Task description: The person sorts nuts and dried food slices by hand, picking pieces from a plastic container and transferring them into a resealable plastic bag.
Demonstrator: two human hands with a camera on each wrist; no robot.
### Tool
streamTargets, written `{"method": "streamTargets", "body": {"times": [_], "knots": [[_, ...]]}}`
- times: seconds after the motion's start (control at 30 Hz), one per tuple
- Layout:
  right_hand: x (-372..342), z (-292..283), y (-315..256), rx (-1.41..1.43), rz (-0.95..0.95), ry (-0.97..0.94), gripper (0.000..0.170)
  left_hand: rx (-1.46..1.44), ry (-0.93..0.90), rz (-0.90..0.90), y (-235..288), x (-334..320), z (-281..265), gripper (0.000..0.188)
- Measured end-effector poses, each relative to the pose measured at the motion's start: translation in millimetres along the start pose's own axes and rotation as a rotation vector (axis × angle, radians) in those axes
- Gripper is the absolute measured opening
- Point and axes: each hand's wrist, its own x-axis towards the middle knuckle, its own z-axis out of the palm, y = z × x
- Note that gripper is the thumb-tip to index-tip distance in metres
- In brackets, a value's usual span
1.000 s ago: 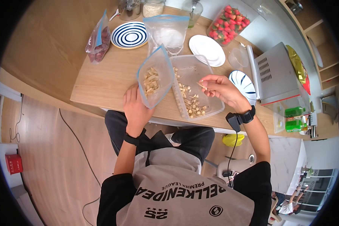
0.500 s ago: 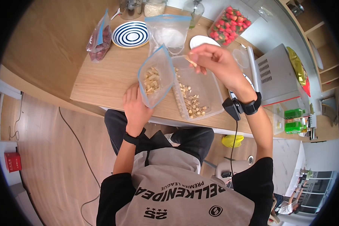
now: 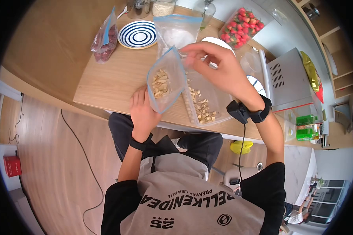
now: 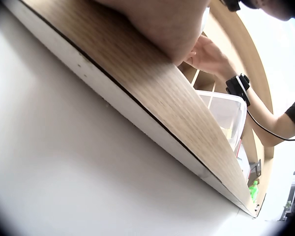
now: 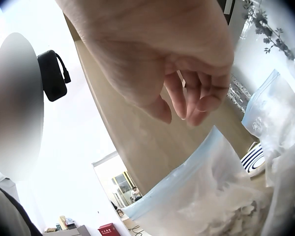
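A clear zip bag (image 3: 169, 72) with a blue edge stands mouth-up, pale dried slices (image 3: 160, 84) inside it. My left hand (image 3: 144, 107) holds the bag at its lower left side by the counter edge, its thumb mostly hidden. My right hand (image 3: 219, 66) is over the bag's mouth. In the right wrist view the right hand's thumb and fingers (image 5: 199, 118) are loosely bent and apart, no slice showing between them. Right of the bag, a clear plastic tub (image 3: 212, 96) holds more pale slices (image 3: 204, 109) along its left and near side.
Behind the bag stands another zip bag (image 3: 176, 35) with white contents. A bag of dark red pieces (image 3: 106, 45) and a blue-ringed plate (image 3: 139, 35) lie to the left. At the back right are a strawberry box (image 3: 241, 29) and a grey oven (image 3: 284, 76).
My right hand has moved from over the tub, up and left to the bag's mouth. The slice it pinched earlier no longer shows. My left hand stays at the bag.
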Motion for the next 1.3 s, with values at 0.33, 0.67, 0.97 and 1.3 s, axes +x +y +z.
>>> {"method": "streamTargets", "body": {"times": [0.33,0.67,0.97,1.3], "knots": [[-84.8,-18.7,88.2,-0.165,0.209,-0.468,0.023,-0.005,0.012,-0.013,3.3,1.7,-1.7,0.055],[-103.9,10.1,101.9,-0.329,0.219,-0.527,0.022,0.017,-0.036,-0.024,1.1,-3.2,-0.3,0.060],[-108.3,11.1,110.0,-0.351,0.206,-0.452,0.010,0.019,-0.029,-0.012,1.4,-4.0,3.1,0.057],[-110.1,11.8,115.1,-0.353,0.128,-0.372,0.011,0.005,0.029,0.020,7.2,1.5,2.8,0.049]]}}
